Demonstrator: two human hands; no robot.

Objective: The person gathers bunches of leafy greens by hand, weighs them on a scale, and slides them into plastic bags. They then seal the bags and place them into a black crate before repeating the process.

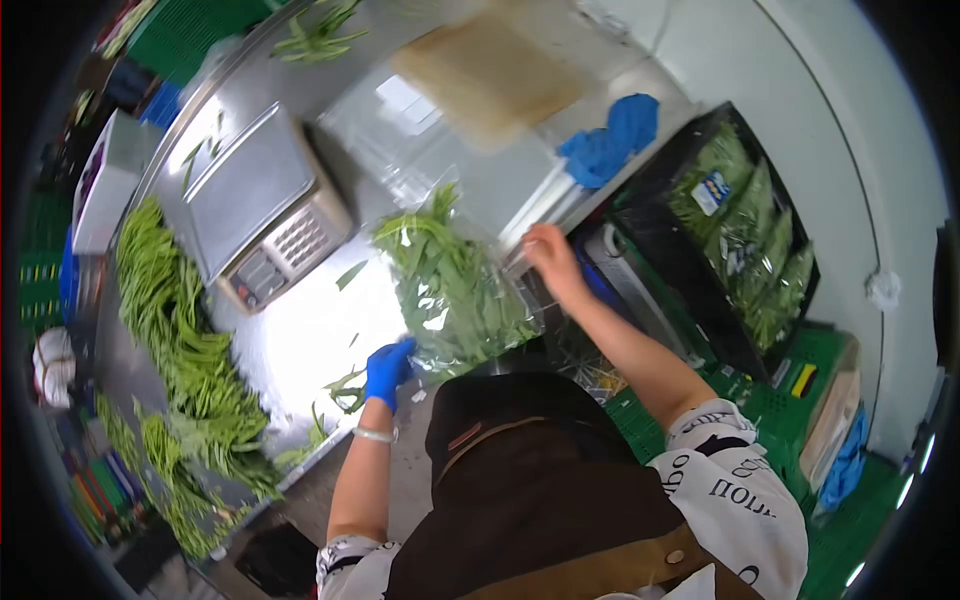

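A clear plastic bag (455, 290) filled with leafy greens lies at the front edge of the metal table, its stems toward the far end. My left hand (390, 370), in a blue glove, is at the bag's lower left corner, with its fingers closed on the plastic. Bare and raised, my right hand (548, 252) is to the right of the bag, apart from it, its fingers curled; whether anything small is in them cannot be made out.
A scale (265, 210) stands left of the bag. Long piles of greens (180, 340) line the table's left side. Blue gloves (610, 142) lie at the back right. A black crate (720, 240) at right holds bagged greens, above green crates (760, 410).
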